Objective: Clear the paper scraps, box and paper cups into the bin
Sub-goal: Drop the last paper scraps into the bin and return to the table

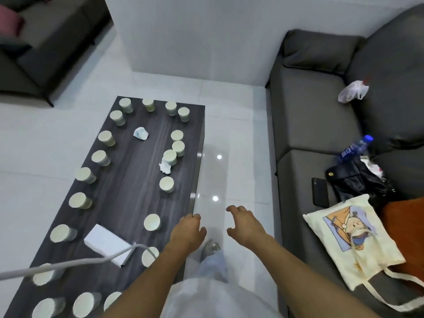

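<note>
We've got pale cream paper cups [168, 184] on a dark grey wood-grain coffee table [128, 184], plus a plain white box [107, 244] and a white paper scrap [165, 166]. Charcoal sofa [307, 125], cream tote bag [353, 239] with a cartoon print, blue-capped bottle [355, 148].

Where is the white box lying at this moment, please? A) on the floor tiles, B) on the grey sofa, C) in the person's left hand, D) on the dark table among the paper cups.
D: the white box lies flat on the dark table, with paper cups around it.
</note>
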A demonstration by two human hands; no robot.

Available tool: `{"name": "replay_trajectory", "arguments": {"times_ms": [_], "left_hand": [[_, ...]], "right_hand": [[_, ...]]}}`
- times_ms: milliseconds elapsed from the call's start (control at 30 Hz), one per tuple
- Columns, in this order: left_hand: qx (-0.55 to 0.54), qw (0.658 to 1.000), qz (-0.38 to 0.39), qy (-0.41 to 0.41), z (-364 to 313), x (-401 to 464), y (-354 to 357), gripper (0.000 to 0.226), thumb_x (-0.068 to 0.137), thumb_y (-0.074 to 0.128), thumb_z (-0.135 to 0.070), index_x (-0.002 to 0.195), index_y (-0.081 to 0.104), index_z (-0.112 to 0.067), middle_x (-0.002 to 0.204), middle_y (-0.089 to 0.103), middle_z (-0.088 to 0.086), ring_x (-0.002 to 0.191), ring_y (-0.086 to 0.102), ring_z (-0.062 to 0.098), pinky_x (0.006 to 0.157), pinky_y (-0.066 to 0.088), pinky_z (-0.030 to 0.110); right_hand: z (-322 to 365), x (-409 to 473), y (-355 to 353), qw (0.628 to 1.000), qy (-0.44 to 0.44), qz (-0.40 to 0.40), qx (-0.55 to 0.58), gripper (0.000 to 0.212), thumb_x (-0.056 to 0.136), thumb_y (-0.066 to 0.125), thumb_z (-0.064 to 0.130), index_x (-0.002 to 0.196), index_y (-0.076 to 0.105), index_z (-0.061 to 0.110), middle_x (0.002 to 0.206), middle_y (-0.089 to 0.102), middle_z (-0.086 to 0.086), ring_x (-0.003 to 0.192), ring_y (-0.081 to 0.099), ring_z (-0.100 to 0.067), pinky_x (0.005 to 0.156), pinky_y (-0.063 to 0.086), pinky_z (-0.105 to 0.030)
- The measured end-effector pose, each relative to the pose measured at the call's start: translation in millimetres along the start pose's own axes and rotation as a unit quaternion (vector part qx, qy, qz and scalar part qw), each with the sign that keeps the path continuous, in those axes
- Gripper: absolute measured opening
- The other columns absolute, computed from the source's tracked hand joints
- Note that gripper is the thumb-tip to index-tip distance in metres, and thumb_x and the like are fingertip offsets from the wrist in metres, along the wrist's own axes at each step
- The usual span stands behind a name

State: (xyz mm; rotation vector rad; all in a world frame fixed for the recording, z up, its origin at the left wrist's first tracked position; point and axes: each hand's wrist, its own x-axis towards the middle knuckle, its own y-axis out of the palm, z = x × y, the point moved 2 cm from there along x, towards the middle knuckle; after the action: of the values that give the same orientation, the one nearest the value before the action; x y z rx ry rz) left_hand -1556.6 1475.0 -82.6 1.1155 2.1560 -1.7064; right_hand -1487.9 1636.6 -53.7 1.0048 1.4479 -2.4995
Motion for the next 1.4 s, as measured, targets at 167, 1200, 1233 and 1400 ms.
{"name": "replay_trajectory", "arguments": {"times_ms": [167, 1200, 1233, 1400], "left_hand": [[-0.022, 0.999, -0.021, -0.032, -10.7, 65.0, -53.8, 0.032, 0.093, 0.047, -0.038, 0.112, 0.053, -0.013, 0.119, 0.053, 0.008, 0.112, 0.051, 0.026, 0.088, 0.043, 0.037], [-0.281, 0.863, -0.120, -0.402, 84.4, 267.4, -223.7, 0.034, 0.093, 0.046, -0.033, 0.122, 0.051, -0.016, 0.129, 0.050, 0.007, 0.123, 0.045, 0.025, 0.094, 0.043, 0.037], [-0.281, 0.861, -0.120, -0.406, 91.8, 270.5, -227.3, 0.034, 0.094, 0.046, -0.033, 0.123, 0.050, -0.016, 0.130, 0.049, 0.007, 0.124, 0.044, 0.025, 0.095, 0.042, 0.037], [-0.302, 0.842, -0.120, -0.430, 131.1, 287.7, -239.4, 0.037, 0.096, 0.044, -0.033, 0.128, 0.048, -0.014, 0.132, 0.048, 0.007, 0.127, 0.042, 0.024, 0.098, 0.042, 0.037]], "right_hand": [[13.2, 68.3, -62.1, 0.999, -0.035, 0.012, -0.015, 0.061, 0.088, 0.056, 0.017, 0.144, 0.032, 0.022, 0.139, 0.041, -0.005, 0.121, 0.043, -0.027, 0.092, 0.046, -0.035], [257.2, 435.8, -198.7, 0.877, -0.338, 0.198, -0.279, 0.050, 0.088, 0.057, 0.018, 0.134, 0.039, 0.015, 0.135, 0.042, -0.009, 0.123, 0.042, -0.030, 0.100, 0.043, -0.043], [264.6, 441.7, -195.9, 0.875, -0.339, 0.200, -0.283, 0.051, 0.088, 0.057, 0.018, 0.135, 0.039, 0.015, 0.137, 0.041, -0.009, 0.124, 0.041, -0.030, 0.100, 0.042, -0.043], [299.9, 482.6, -178.7, 0.855, -0.350, 0.209, -0.322, 0.054, 0.089, 0.056, 0.018, 0.139, 0.037, 0.018, 0.140, 0.039, -0.006, 0.127, 0.036, -0.031, 0.102, 0.041, -0.042]]}}
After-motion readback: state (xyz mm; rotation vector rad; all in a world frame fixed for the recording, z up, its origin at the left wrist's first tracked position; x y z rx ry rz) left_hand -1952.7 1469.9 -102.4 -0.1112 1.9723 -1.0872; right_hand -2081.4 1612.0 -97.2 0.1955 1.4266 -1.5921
